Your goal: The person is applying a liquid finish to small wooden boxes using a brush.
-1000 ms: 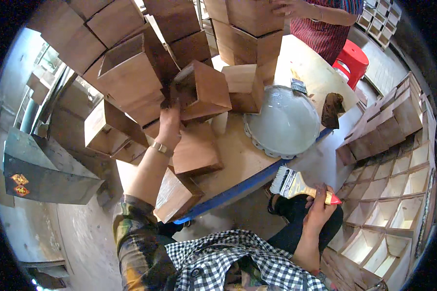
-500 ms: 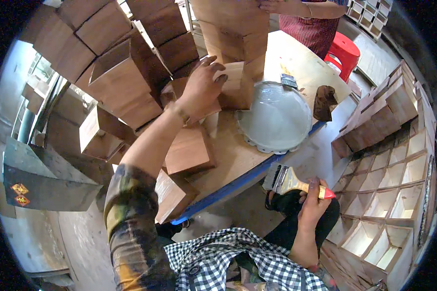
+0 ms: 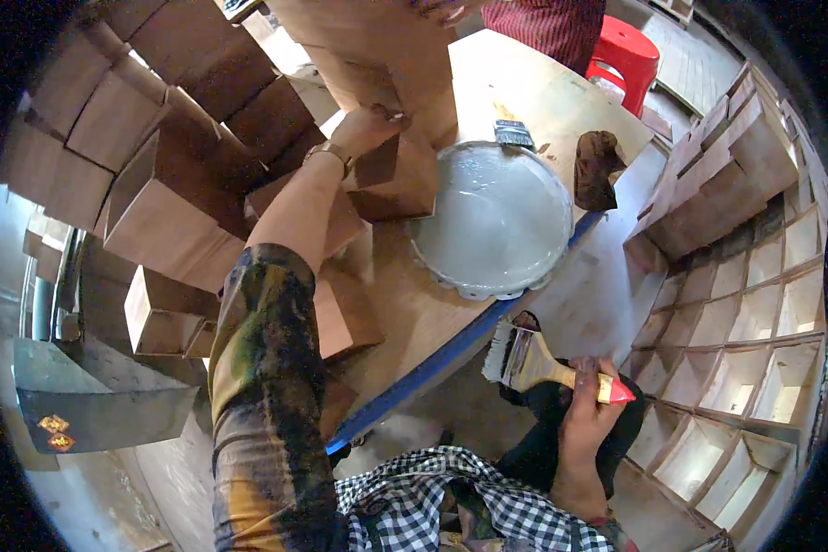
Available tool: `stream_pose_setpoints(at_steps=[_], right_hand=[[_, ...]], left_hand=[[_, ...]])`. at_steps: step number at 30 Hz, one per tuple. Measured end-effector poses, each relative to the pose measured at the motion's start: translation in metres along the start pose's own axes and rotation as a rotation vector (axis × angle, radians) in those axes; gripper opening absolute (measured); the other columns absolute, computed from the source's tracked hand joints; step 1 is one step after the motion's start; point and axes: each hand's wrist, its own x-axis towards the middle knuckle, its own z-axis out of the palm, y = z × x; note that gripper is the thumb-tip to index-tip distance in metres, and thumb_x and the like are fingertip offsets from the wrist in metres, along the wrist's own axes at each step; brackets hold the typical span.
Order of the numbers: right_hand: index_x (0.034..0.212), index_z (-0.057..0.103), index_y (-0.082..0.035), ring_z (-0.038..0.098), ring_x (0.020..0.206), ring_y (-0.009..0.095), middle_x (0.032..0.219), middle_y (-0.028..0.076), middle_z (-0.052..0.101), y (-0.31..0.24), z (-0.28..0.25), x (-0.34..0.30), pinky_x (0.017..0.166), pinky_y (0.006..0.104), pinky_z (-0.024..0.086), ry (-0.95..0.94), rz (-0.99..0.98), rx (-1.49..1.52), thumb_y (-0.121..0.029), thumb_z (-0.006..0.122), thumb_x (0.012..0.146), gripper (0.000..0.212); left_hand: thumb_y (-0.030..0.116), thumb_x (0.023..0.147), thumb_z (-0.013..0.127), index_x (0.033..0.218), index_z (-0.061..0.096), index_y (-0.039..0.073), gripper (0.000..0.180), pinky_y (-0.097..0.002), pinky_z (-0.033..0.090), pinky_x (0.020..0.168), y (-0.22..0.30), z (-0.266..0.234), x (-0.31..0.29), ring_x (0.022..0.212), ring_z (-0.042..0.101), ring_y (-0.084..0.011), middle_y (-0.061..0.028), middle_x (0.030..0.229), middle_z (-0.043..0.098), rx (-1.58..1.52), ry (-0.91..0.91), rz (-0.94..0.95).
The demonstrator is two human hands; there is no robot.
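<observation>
My left hand (image 3: 368, 131) reaches across the table, its fingers closed on the upper edge of a brown wooden box (image 3: 400, 184). That box stands tilted against the left side of a round tub (image 3: 497, 225) of whitish liquid. Low over my lap, my right hand (image 3: 583, 419) grips a wide paintbrush (image 3: 550, 368) by its yellow, red-tipped handle. Its pale bristles point left, below the table's blue edge. A second brush (image 3: 513, 135) lies at the tub's far rim. More wooden boxes (image 3: 345, 308) sit under and beside my left forearm.
Stacked wooden boxes (image 3: 170, 212) crowd the left, and a tall stack (image 3: 368, 55) rises at the far side. A dark brown crumpled thing (image 3: 598, 170) lies right of the tub. Beyond are a person in red stripes (image 3: 547, 28) and a red stool (image 3: 627, 60). Compartmented wooden boxes (image 3: 727, 368) stand at right.
My left hand has closed from spread fingers onto the box, which has turned and shifted beside the tub. The brush in my right hand has moved slightly left and down. The view has shifted.
</observation>
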Motion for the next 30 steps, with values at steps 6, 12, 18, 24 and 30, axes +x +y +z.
stream_pose_setpoints(at_steps=[6, 12, 18, 24, 30], right_hand=[[0.079, 0.054, -0.001, 0.044, 0.057, 0.005, 0.065, -0.001, 0.051, -0.004, 0.002, -0.002, 0.049, 0.0193, 0.034, -0.039, 0.103, -0.03, -0.009, 0.053, 0.082, 0.008], [0.081, 0.054, 0.0, 0.047, 0.061, 0.007, 0.069, 0.002, 0.053, -0.005, 0.002, -0.002, 0.053, 0.0204, 0.038, -0.078, 0.069, -0.028, -0.009, 0.054, 0.082, 0.009], [0.081, 0.054, 0.0, 0.05, 0.064, 0.009, 0.071, 0.004, 0.055, -0.007, 0.0, -0.003, 0.056, 0.0214, 0.04, -0.113, 0.119, 0.002, -0.009, 0.054, 0.082, 0.009], [0.081, 0.054, 0.0, 0.051, 0.063, 0.008, 0.072, 0.004, 0.056, -0.008, 0.0, -0.003, 0.056, 0.0212, 0.041, -0.11, 0.104, 0.009, -0.008, 0.054, 0.082, 0.008], [0.081, 0.054, 0.0, 0.05, 0.062, 0.008, 0.071, 0.003, 0.056, -0.007, -0.001, -0.002, 0.055, 0.0209, 0.041, -0.071, 0.031, 0.003, -0.007, 0.054, 0.082, 0.007]], left_hand=[[0.025, 0.08, 0.051, 0.096, 0.059, 0.014, 0.022, -0.0322, 0.047, 0.072, 0.018, -0.031, 0.001, 0.085, 0.058, -0.0251, -0.0121, 0.092, 0.06, -0.61, -0.188, -0.421], [0.023, 0.077, 0.059, 0.098, 0.059, 0.007, 0.027, -0.0298, 0.046, 0.071, 0.011, -0.039, 0.004, 0.081, 0.056, -0.0174, -0.008, 0.092, 0.061, -0.515, -0.148, -0.18], [0.02, 0.074, 0.062, 0.093, 0.061, 0.006, 0.023, -0.0281, 0.045, 0.073, 0.033, -0.063, 0.006, 0.081, 0.055, -0.0169, -0.0055, 0.093, 0.061, -0.806, -0.097, -0.286], [0.027, 0.069, 0.066, 0.085, 0.061, 0.003, 0.03, -0.0333, 0.045, 0.067, 0.029, -0.052, 0.008, 0.075, 0.059, -0.0235, -0.0113, 0.082, 0.063, -0.815, 0.018, -0.037], [0.037, 0.068, 0.064, 0.079, 0.061, 0.001, 0.037, -0.0374, 0.045, 0.064, 0.022, -0.054, 0.015, 0.07, 0.057, -0.0316, -0.0218, 0.074, 0.058, -0.536, -0.084, -0.079]])
